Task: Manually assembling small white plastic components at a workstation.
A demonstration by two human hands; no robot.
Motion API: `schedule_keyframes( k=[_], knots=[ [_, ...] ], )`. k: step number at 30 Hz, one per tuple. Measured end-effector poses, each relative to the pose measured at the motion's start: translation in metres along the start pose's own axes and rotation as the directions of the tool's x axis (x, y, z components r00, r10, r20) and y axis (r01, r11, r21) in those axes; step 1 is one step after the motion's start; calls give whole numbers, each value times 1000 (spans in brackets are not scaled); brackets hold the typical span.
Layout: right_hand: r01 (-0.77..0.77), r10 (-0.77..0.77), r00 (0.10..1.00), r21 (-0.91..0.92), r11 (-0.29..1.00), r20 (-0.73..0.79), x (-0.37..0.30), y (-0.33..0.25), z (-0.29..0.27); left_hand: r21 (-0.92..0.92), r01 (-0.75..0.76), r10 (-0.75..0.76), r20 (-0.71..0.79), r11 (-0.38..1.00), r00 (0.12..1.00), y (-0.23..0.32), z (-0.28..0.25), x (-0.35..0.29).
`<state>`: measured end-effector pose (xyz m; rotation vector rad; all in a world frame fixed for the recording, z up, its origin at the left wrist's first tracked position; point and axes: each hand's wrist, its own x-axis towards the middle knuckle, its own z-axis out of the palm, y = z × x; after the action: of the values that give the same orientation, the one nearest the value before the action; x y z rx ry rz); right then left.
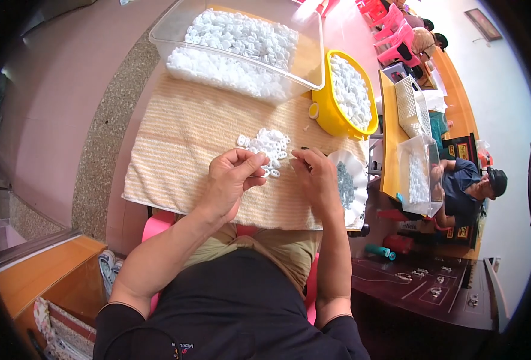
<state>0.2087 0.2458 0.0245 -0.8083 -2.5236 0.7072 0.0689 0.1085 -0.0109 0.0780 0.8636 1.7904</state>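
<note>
A loose pile of small white oval plastic rings (270, 143) lies on the striped towel (181, 135) in front of me. My left hand (232, 180) is closed at the pile's near edge, thumb and fingers pinching what looks like one small white plastic ring. To the right of the pile, my right hand (316, 177) has its thumb and forefinger pressed together. What they pinch is too small to make out; a tiny dark bit shows by the fingertips. Close to its right stands a white fluted dish (359, 207) with small grey-green pieces (344, 185).
Behind the pile stands a large clear bin (310, 39) of white pieces, with a yellow tub (324, 115) of more beside it. A round yellow-rimmed piece (313, 110) lies near the tub. Off right, another person (466, 189) works at a clear bin (431, 180).
</note>
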Motion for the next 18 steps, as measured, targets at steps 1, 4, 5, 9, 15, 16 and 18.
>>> schedule_keyframes(
  k=[1, 4, 5, 9, 15, 16, 18],
  knots=[
    [15, -14, 1000, -44, 999, 22, 4, -3, 0, 0, -2, 2, -3, 1000, 1000, -1, -2, 0],
    [18, -14, 999, -141, 990, 29, 15, 5, 5, 17, 2, -2, 16, 1000, 1000, -2, -4, 2],
    [19, -15, 999, -140, 990, 30, 19, 7, 6, 16, 6, -6, 15, 1000, 1000, -2, -4, 2],
    [28, 10, 993, -327, 945, 115, 33, 7, 10, 10, 11, -11, 5, 1000, 1000, -1, -3, 1],
    [44, 17, 987, -376, 926, 157, 42, 18, 17, 12, 10, -10, 4, 1000, 1000, 0, -3, 2],
    [47, 12, 988, -370, 928, 153, 42, 18, 17, 12, 10, -10, 3, 1000, 1000, -1, -3, 2],
    [55, -2, 990, -370, 927, 142, 41, 19, 18, 10, 5, -5, 6, 1000, 1000, -2, -4, 2]
  ],
)
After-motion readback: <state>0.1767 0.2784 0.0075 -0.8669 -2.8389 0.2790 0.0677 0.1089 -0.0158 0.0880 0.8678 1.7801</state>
